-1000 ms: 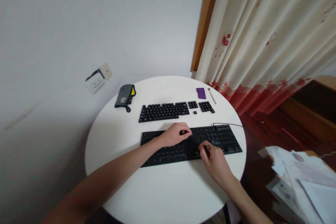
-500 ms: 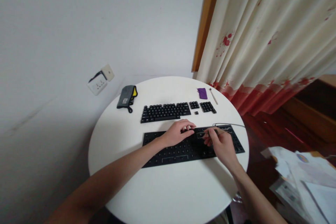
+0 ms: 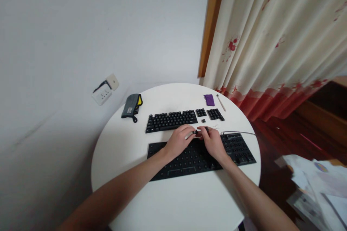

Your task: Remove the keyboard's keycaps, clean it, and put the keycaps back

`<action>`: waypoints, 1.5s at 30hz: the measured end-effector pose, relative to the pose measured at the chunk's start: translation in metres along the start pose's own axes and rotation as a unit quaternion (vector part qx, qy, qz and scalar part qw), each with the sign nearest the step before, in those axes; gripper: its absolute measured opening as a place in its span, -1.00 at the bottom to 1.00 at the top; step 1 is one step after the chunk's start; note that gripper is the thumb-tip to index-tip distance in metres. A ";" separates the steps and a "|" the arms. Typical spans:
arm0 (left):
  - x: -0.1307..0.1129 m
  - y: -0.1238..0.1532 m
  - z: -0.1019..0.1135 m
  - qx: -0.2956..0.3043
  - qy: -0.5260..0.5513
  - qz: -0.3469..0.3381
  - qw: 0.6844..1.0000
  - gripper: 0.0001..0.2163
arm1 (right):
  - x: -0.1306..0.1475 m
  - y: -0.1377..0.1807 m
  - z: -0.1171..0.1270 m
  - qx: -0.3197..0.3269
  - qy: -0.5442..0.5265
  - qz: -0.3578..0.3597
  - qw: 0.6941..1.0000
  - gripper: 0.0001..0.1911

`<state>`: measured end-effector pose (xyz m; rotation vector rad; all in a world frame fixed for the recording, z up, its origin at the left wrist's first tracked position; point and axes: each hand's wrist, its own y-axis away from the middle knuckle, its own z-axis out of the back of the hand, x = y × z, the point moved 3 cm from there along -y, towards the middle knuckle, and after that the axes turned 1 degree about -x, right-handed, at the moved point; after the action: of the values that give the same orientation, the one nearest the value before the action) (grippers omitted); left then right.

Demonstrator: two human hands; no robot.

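My left hand (image 3: 179, 140) is closed above the upper edge of a black keyboard base (image 3: 187, 162) whose keycaps are off. Its fingertips pinch a small black keycap (image 3: 194, 132), partly hidden by the fingers. Right beside it, my right hand (image 3: 213, 141) is closed around a wire keycap puller (image 3: 214, 127); thin wire shows past the fingers on both sides. The two hands' fingertips nearly meet. Beyond them, removed black keycaps (image 3: 170, 118) lie in keyboard order, with a smaller block (image 3: 201, 112), a number-pad block (image 3: 215, 114) and a single keycap (image 3: 203, 120).
On the round white table (image 3: 176, 205) lie a grey pouch (image 3: 131, 107) at the back left, a purple cloth (image 3: 209, 100) and a slim brush (image 3: 221, 103) at the back right. A cable (image 3: 240, 132) runs off the right edge. Papers (image 3: 317, 177) are stacked at the right.
My right hand has moved left and slightly up with the puller, from over the keyboard to my left hand's fingertips. The left fingers have closed on the keycap. The view has shifted slightly.
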<state>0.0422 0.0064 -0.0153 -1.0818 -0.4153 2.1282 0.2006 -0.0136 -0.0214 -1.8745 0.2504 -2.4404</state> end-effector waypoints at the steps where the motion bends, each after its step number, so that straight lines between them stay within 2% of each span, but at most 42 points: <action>1: -0.001 0.000 -0.001 0.007 -0.013 -0.013 1.000 -0.88 | 0.000 0.002 0.000 -0.010 0.009 0.011 1.000 -0.57; 5: -0.008 -0.001 0.000 0.010 -0.043 -0.037 0.998 -0.89 | 0.008 0.009 0.003 -0.041 0.068 0.063 0.995 -0.60; 9: -0.013 -0.004 0.004 -0.013 -0.034 -0.026 0.999 -0.91 | 0.010 0.011 0.004 -0.059 0.063 0.079 0.993 -0.60; 14: -0.017 -0.009 0.004 -0.025 -0.043 -0.017 0.999 -0.92 | 0.006 0.012 0.005 -0.093 0.041 0.051 0.994 -0.62; 20: -0.023 -0.019 0.007 0.012 -0.135 -0.034 0.990 -0.88 | 0.005 0.012 0.010 -0.137 0.082 0.038 0.986 -0.59; 24: -0.010 -0.038 0.012 0.017 -0.181 -0.003 0.983 -0.87 | 0.000 0.007 0.021 -0.170 0.075 0.021 0.982 -0.58; 27: 0.010 -0.049 0.007 0.054 -0.216 0.012 0.975 -0.90 | -0.001 0.004 0.027 -0.180 0.046 0.018 0.982 -0.59; 32: 0.036 -0.046 -0.008 0.108 -0.248 0.026 0.962 -0.93 | 0.002 0.005 0.028 -0.178 0.015 0.021 0.984 -0.61; 38: 0.042 -0.039 -0.006 0.066 -0.273 0.036 0.959 -0.94 | 0.003 0.006 0.027 -0.174 0.004 0.026 0.984 -0.61; 45: 0.044 -0.038 -0.003 0.051 -0.280 0.051 0.957 -0.93 | 0.003 0.007 0.026 -0.165 0.002 0.029 0.986 -0.60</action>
<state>0.0433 0.0642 -0.0215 -0.4326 -0.5084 2.5049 0.2248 -0.0232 -0.0130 -1.9434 0.7394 -2.4881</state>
